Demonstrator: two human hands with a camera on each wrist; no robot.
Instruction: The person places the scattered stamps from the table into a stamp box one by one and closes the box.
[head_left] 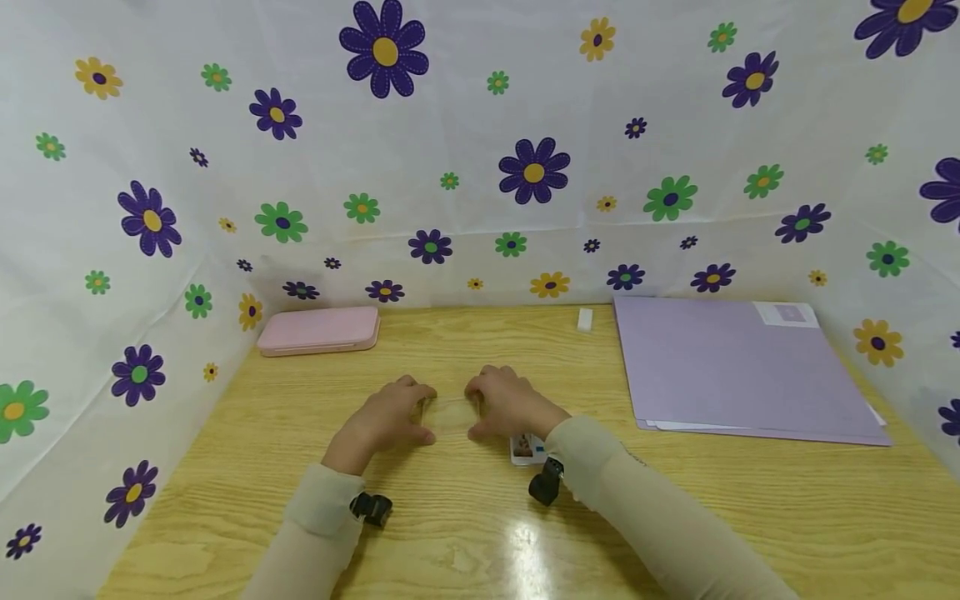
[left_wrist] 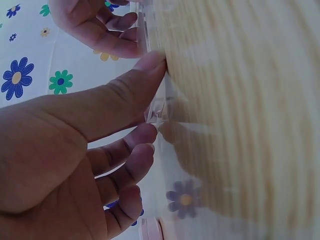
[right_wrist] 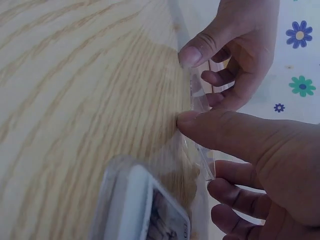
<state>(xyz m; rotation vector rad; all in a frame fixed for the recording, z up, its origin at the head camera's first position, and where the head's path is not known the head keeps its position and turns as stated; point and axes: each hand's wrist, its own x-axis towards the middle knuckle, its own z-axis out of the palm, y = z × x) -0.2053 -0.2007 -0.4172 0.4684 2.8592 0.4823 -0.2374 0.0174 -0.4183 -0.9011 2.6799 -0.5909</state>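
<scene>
A clear, see-through plastic lid or shallow case (head_left: 452,417) lies low over the wooden table, between the two hands. My left hand (head_left: 393,412) pinches its left end, thumb on the near edge and fingertips at the far edge. At the right end, my right hand (head_left: 510,404) grips it in the same way. The transparent edge (right_wrist: 207,162) shows between thumb and fingers in the right wrist view. Just under the right wrist lies a small white-rimmed block with a printed picture (head_left: 522,450), partly hidden by the sleeve; it looks like a card stack.
A pink case (head_left: 320,330) stands at the back left of the wooden table (head_left: 247,500). A small white block (head_left: 585,319) lies near the back edge. Lilac folders (head_left: 735,367) with white sheets beneath cover the right side. Flower-printed cloth (head_left: 465,108) rises behind.
</scene>
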